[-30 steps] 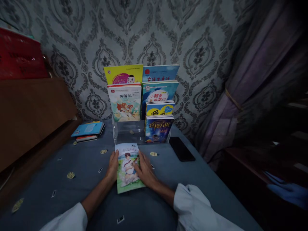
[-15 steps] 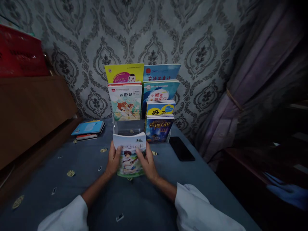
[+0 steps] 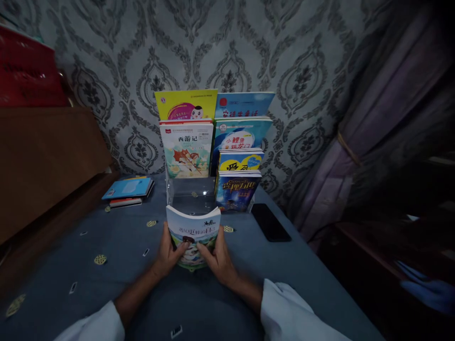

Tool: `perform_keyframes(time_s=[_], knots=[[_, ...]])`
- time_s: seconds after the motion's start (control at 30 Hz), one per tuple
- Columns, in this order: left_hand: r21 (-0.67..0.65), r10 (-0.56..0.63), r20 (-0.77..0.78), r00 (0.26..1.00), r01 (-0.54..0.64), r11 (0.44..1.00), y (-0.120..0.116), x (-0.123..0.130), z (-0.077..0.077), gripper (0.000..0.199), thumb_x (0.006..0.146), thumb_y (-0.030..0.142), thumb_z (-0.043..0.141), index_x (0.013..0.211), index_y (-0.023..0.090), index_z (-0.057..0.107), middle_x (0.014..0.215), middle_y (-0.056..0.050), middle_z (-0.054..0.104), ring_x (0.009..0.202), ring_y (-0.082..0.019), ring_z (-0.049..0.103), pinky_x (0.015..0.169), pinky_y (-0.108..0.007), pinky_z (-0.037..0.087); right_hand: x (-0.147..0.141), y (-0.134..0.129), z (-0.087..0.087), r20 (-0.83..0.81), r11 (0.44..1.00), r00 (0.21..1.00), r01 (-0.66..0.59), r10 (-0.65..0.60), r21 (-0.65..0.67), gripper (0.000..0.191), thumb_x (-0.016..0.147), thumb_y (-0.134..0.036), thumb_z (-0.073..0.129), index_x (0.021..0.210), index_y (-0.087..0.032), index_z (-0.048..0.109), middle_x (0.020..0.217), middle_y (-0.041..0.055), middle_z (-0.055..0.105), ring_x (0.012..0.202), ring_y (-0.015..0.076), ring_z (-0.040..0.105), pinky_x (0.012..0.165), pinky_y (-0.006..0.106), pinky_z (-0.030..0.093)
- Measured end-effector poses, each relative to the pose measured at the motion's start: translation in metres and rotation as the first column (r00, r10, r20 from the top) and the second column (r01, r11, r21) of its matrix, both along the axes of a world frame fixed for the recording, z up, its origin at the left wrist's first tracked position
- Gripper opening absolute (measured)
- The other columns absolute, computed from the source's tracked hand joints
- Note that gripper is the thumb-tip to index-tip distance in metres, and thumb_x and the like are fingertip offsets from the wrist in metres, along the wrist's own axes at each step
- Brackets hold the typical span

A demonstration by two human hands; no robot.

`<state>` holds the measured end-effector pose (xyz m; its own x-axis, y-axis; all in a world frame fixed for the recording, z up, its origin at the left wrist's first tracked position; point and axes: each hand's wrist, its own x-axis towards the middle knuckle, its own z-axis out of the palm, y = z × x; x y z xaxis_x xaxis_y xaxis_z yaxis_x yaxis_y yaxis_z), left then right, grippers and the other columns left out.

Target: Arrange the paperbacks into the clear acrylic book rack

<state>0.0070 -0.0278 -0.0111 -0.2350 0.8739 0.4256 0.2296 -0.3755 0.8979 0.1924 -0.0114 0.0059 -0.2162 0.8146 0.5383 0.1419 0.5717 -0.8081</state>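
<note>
Between my two hands is a paperback book with a pale blue and green cover, bowed so its top edge curves. My left hand grips its left side, thumb on the front cover. On the right side my right hand holds it the same way, and the thumbs almost meet. Just behind the book stands a clear tiered rack. Its left side bears a white book and a yellow book. In its right side stand a dark blue book, a yellow-and-blue book and taller blue books.
A small stack of books lies left of the rack on the blue cloth. A black phone lies to the right. A wooden panel bounds the left, and a tied curtain hangs at the right.
The book in my hands has come lower and nearer to me and is bent more. Both thumbs have slid down and inward over its cover. The view has shifted slightly.
</note>
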Motion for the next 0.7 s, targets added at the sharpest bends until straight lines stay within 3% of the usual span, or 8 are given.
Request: perform_keyframes(time_s=[0.1, 0.37, 0.7], knots=[[-0.03, -0.011, 0.001, 1.0, 0.011, 0.999, 0.0, -0.001, 0.002, 0.082, 0.074, 0.055, 0.074, 0.138, 0.017, 0.037, 0.121, -0.013, 0.059, 0.122, -0.031, 0.055, 0.104, -0.043, 0.045, 0.001, 0.001, -0.003, 0.018, 0.999, 1.0, -0.021, 0.02, 0.031, 0.054, 0.094, -0.044, 0.058, 0.138, -0.02, 0.037, 0.125, 0.0143, 0.063, 0.116, 0.0268, 0.063, 0.098, 0.041, 0.053], [-0.043, -0.009, 0.011, 1.0, 0.009, 0.999, -0.001, 0.003, 0.016, 0.064, 0.073, 0.048, 0.077, 0.119, 0.019, 0.043, 0.105, -0.007, 0.062, 0.101, -0.025, 0.063, 0.091, -0.039, 0.052, 0.003, 0.004, -0.01, 0.043, 0.999, 0.998, 0.039, -0.038, -0.016, 0.042, 0.098, -0.042, 0.051, 0.133, -0.021, 0.04, 0.116, 0.0121, 0.066, 0.108, 0.0247, 0.065, 0.094, 0.04, 0.056], [-0.101, -0.023, -0.041, 0.999, 0.018, 0.995, -0.001, -0.003, 0.027, 0.052, 0.079, 0.044, 0.073, 0.114, 0.021, 0.042, 0.106, -0.009, 0.069, 0.099, -0.026, 0.069, 0.084, -0.038, 0.057, 0.001, 0.007, -0.004, 0.028, 0.996, 0.996, 0.083, -0.083, -0.017, 0.032, 0.101, -0.036, 0.042, 0.13, -0.023, 0.044, 0.114, 0.0108, 0.067, 0.104, 0.0243, 0.065, 0.088, 0.04, 0.057]])
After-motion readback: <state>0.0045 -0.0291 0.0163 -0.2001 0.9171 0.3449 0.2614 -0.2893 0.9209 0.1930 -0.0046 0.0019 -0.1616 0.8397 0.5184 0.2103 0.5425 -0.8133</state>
